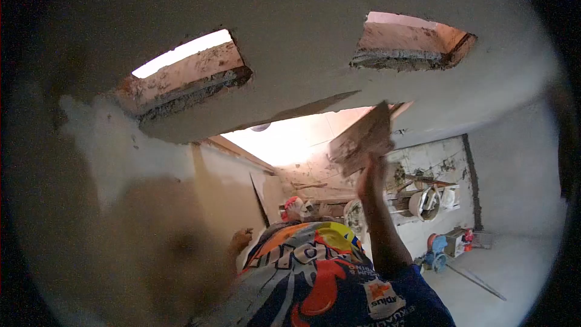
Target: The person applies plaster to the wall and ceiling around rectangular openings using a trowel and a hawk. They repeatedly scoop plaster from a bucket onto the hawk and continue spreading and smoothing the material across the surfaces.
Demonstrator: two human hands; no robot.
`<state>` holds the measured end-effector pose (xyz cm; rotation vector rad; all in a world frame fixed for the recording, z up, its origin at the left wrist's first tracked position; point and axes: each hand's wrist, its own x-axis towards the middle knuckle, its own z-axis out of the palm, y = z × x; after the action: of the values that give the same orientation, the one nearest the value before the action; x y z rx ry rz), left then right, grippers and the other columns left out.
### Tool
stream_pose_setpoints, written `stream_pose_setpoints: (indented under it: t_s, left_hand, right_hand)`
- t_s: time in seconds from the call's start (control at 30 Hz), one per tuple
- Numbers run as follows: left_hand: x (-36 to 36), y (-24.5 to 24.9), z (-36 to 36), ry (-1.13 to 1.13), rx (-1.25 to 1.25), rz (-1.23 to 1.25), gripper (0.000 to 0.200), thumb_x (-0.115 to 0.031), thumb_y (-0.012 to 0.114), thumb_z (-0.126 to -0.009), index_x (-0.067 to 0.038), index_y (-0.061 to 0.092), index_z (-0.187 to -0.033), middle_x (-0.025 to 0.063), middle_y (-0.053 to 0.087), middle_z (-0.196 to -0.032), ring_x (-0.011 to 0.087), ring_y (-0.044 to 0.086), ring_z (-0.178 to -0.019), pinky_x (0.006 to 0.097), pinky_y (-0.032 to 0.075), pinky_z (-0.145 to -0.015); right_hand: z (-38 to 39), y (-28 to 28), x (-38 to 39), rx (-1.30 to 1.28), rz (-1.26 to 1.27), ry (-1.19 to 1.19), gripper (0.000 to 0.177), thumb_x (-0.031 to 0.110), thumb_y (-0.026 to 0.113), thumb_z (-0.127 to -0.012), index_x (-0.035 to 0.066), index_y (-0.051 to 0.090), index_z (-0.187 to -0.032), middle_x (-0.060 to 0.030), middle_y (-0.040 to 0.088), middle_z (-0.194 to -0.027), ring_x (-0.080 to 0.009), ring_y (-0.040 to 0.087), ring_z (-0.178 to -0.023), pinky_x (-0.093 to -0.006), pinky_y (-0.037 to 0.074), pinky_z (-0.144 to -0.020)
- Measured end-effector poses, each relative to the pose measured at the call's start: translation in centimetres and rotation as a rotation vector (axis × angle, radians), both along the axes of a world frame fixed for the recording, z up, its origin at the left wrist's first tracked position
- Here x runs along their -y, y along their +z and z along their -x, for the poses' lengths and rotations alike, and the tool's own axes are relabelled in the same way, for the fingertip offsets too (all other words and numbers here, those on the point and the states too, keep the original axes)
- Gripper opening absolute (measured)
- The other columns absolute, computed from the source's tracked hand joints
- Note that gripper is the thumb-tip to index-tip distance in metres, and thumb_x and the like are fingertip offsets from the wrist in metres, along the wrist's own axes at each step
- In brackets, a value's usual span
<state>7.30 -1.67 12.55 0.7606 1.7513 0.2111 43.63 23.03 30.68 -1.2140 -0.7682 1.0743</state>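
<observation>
My right hand (pixel 371 175) is raised in front of the doorway-like opening, its fingers wrapped round a flat, plaster-smeared float (pixel 363 139). The float is tilted, just below the grey plastered surface (pixel 290 42); whether it touches that surface cannot be made out. My left hand (pixel 241 240) is low, beside the damp, patchy wall (pixel 206 206). Its fingers look curled, and what they hold, if anything, is too small and dark to make out.
Two rough-edged openings (pixel 193 69) (pixel 417 42) cut through the plastered surface. A person in a red cap (pixel 292 204) is below. Wooden planks carry a round bucket (pixel 424 204). Blue and red items (pixel 437 248) and a long straight bar (pixel 478 283) lie on the floor at right.
</observation>
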Motion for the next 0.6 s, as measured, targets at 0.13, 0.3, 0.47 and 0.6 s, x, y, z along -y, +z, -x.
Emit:
stream_pose_setpoints:
  t_s: [0.13,0.3,0.47,0.6]
  left_hand:
    - [0.1,-2.1,0.0,-0.092,0.014,-0.148,0.043,-0.014,0.044,-0.071,-0.001,0.054,-0.111,0.0158,0.061,-0.096,0.0236,0.060,-0.079,0.0326,0.048,-0.069]
    - [-0.6,-2.4,0.1,-0.041,0.034,-0.136,0.043,-0.016,0.043,-0.071,0.000,0.054,-0.110,0.0166,0.061,-0.095,0.0244,0.060,-0.081,0.0327,0.048,-0.071]
    - [-0.9,0.0,-0.2,0.091,0.124,-0.039,0.045,-0.016,0.044,-0.074,-0.002,0.049,-0.117,0.0123,0.059,-0.099,0.0161,0.056,-0.072,0.0269,0.046,-0.062]
    - [0.0,-1.9,0.8,0.111,0.212,0.016,0.047,-0.014,0.053,-0.076,-0.007,0.045,-0.122,0.0086,0.053,-0.109,0.0169,0.054,-0.080,0.0300,0.046,-0.060]
  right_hand:
    - [-2.3,3.3,-5.6,-0.136,-0.168,-0.290,0.034,0.020,0.054,-0.083,0.001,0.044,-0.110,-0.0077,0.049,-0.102,-0.0184,0.044,-0.094,-0.0324,0.036,-0.083]
    - [0.2,5.3,-9.2,0.013,-0.202,-0.181,0.038,0.023,0.051,-0.085,0.003,0.042,-0.116,-0.0099,0.050,-0.106,-0.0203,0.050,-0.092,-0.0337,0.043,-0.078]
    - [9.6,1.9,-8.6,-0.064,-0.446,0.000,0.031,0.005,0.040,-0.089,0.002,0.034,-0.120,-0.0068,0.047,-0.083,-0.0114,0.047,-0.045,-0.0220,0.042,-0.032]
    - [17.1,5.2,-3.9,0.503,-0.293,0.080,0.051,-0.004,0.044,-0.078,-0.004,0.025,-0.125,-0.0203,0.036,-0.104,-0.0307,0.038,-0.096,-0.0396,0.033,-0.088]
